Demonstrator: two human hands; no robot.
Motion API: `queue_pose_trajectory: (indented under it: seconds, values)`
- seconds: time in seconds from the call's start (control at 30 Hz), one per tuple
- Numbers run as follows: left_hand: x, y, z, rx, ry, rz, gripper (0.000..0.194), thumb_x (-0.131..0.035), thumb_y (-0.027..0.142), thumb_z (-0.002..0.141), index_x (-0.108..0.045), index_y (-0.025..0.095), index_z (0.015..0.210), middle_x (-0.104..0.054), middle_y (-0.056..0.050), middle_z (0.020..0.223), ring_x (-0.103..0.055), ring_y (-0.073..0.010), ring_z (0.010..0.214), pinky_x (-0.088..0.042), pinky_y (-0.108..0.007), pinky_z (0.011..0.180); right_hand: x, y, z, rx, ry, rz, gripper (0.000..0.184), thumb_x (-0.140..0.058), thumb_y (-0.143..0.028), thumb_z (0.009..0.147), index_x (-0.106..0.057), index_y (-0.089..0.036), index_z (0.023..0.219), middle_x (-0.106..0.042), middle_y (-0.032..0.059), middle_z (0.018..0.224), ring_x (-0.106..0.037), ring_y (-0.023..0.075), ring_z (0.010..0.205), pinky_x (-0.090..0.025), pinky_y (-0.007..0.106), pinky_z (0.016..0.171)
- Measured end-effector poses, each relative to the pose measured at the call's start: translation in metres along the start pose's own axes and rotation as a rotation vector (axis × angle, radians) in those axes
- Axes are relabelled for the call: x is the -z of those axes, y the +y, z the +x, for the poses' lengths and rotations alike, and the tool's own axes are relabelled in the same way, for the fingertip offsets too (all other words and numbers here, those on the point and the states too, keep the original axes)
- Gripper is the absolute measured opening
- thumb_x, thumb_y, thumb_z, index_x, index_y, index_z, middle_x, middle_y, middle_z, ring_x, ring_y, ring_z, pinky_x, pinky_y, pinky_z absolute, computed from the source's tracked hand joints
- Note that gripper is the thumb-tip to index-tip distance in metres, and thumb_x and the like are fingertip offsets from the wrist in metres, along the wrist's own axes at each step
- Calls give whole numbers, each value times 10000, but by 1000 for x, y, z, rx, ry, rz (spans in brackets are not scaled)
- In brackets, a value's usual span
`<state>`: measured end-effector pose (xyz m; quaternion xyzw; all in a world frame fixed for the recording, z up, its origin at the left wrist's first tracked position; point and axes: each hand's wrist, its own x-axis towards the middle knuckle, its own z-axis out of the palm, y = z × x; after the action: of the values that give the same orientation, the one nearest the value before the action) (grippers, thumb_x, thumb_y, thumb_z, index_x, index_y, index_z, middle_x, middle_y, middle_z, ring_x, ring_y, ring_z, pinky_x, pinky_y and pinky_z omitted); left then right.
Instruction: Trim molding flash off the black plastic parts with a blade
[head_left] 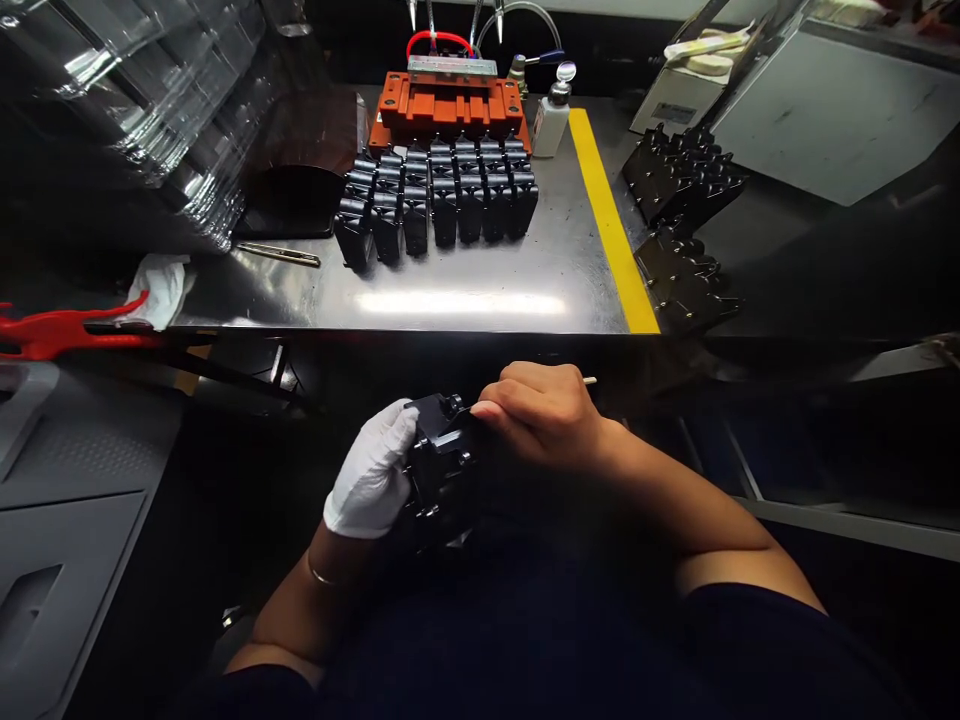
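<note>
My left hand (371, 470), in a white glove, grips a black molded part (442, 440) in front of my body, below the bench edge. Small pins and knobs stick out along the part's side. My bare right hand (544, 410) is closed around a thin stick (590, 380), whose pale end shows behind the knuckles. Its fingertips are close to the upper right corner of the part; whether the tool's dark tip touches it, I cannot tell. The part's lower side blends into dark clothing.
On the metal bench (465, 290) stand rows of black parts (450, 195) before an orange fixture (450, 105). A white pump bottle (553, 125), a yellow stripe (611, 220), more black parts (675, 180), tweezers (277, 254) and stacked clear trays (150, 110) surround them. Red-handled pliers (67, 330) lie left.
</note>
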<state>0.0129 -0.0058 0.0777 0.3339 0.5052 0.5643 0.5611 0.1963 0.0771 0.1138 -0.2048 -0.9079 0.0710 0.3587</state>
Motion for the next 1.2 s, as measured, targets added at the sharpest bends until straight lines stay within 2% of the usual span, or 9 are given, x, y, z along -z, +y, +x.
queue_pose_trajectory:
  seconds: [0.17, 0.3, 0.37, 0.43, 0.53, 0.8, 0.9, 1.07, 1.2]
  values:
    - [-1, -1, -1, 6, 2, 20, 291, -614, 472, 838, -638, 209, 716, -607, -7, 673, -534, -137, 600, -459, -249, 542, 0, 0, -2, -55, -116, 117, 366, -456, -284, 969, -554, -161, 639, -509, -14, 551, -448, 81, 512, -311, 219, 503]
    - [-5, 4, -3, 64, -2, 12, 332, -669, 511, 778, -637, 193, 686, -591, -7, 654, -522, -126, 577, -444, -236, 522, 9, 3, 0, -81, -308, 469, 364, -446, -253, 972, -514, -170, 624, -490, -23, 548, -443, 68, 497, -341, 201, 511]
    - [-5, 7, -4, 72, -4, 1, 347, -699, 524, 743, -638, 187, 684, -594, -5, 643, -523, -121, 561, -443, -231, 513, 14, 4, 0, -57, -335, 609, 344, -445, -235, 971, -520, -174, 641, -487, -28, 547, -439, 63, 489, -347, 192, 505]
    - [-5, 8, -4, 56, -10, -15, 368, -719, 538, 714, -635, 182, 678, -597, 0, 630, -521, -116, 544, -443, -226, 505, 17, 4, -1, -48, -265, 597, 304, -455, -212, 964, -545, -170, 677, -505, -19, 561, -454, 67, 503, -355, 195, 512]
    - [-3, 9, -4, 48, -24, -39, 388, -740, 546, 687, -639, 171, 681, -611, 5, 632, -527, -108, 545, -443, -215, 511, 15, 4, -4, -52, -183, 438, 268, -483, -208, 952, -568, -163, 702, -515, -7, 568, -466, 81, 520, -356, 211, 521]
    - [-1, 9, -7, 87, -50, -15, 359, -759, 500, 691, -648, 159, 678, -604, 16, 608, -494, -88, 523, -394, -194, 488, 13, 1, -11, -57, -251, 419, 297, -467, -238, 965, -561, -173, 691, -500, -16, 562, -452, 82, 513, -342, 218, 521]
    - [1, 7, -7, 64, -44, 24, 336, -754, 487, 703, -670, 162, 693, -629, 6, 630, -522, -102, 547, -420, -206, 519, 16, 1, -11, -124, -323, 440, 328, -465, -251, 967, -553, -168, 662, -478, -19, 558, -432, 78, 508, -328, 217, 519]
    - [3, 3, -11, 124, -100, 29, 298, -756, 462, 710, -699, 169, 723, -675, -15, 667, -573, -129, 567, -452, -225, 532, 23, 6, -10, -210, -557, 662, 351, -490, -258, 958, -527, -158, 624, -390, -52, 542, -357, 53, 482, -296, 201, 503]
    - [2, 2, -11, 114, -159, 30, 291, -775, 451, 690, -715, 170, 734, -679, -19, 652, -581, -131, 558, -459, -221, 514, 22, 11, -14, -197, -625, 872, 341, -512, -243, 945, -540, -146, 619, -413, -48, 529, -372, 48, 480, -310, 189, 496]
